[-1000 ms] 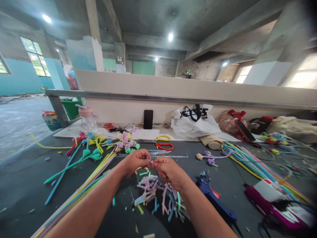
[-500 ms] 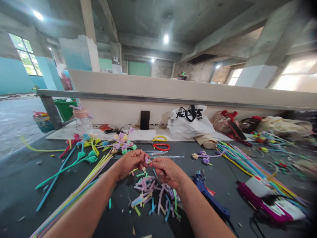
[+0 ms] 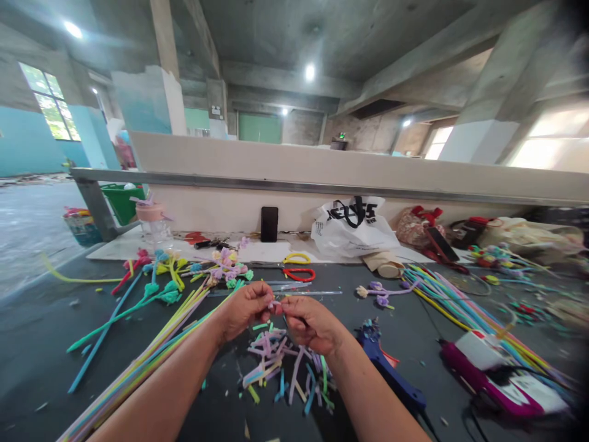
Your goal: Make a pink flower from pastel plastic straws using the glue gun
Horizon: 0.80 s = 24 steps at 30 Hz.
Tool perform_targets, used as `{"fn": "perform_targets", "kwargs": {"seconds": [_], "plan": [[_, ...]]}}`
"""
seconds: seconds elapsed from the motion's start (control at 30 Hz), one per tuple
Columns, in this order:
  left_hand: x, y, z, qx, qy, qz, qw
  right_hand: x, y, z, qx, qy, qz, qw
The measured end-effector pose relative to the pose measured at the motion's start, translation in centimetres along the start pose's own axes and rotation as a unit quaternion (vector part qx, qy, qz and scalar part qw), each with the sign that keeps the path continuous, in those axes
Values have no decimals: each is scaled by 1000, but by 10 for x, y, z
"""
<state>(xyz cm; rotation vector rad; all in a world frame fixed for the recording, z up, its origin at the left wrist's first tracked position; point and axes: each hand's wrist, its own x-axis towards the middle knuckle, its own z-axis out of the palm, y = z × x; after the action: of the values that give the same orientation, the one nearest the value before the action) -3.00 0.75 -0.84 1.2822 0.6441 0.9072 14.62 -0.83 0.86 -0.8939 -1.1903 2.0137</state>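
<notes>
Pink chenille piece [image 3: 275,303] pinched between both hands.
Left hand [image 3: 246,309] and right hand [image 3: 309,323]: fingers of both clenched on it, just above the cut-piece pile [image 3: 281,363] on the counter [image 3: 41,344].

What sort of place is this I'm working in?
Probably a craft workbench in a bare concrete workshop: bundles of coloured pipe cleaners, finished pipe-cleaner flowers and a blue glue gun lie on the dark table.
</notes>
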Motion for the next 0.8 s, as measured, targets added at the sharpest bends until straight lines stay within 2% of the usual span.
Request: {"fn": "perform_targets", "kwargs": {"seconds": [0.2, 0.4, 0.63, 0.8], "plan": [[1, 3, -4, 77, 34, -9, 996, 5, 5, 1, -13, 22, 4, 1000], [7, -2, -1, 184, 87, -30, 979, 13, 13, 1, -33, 67, 13, 997], [12, -22, -2, 277, 148, -2, 949, 21, 21, 3, -30, 101, 27, 994], [10, -26, -5, 319, 169, 17, 933, 25, 25, 5, -26, 107, 29, 993]]}}
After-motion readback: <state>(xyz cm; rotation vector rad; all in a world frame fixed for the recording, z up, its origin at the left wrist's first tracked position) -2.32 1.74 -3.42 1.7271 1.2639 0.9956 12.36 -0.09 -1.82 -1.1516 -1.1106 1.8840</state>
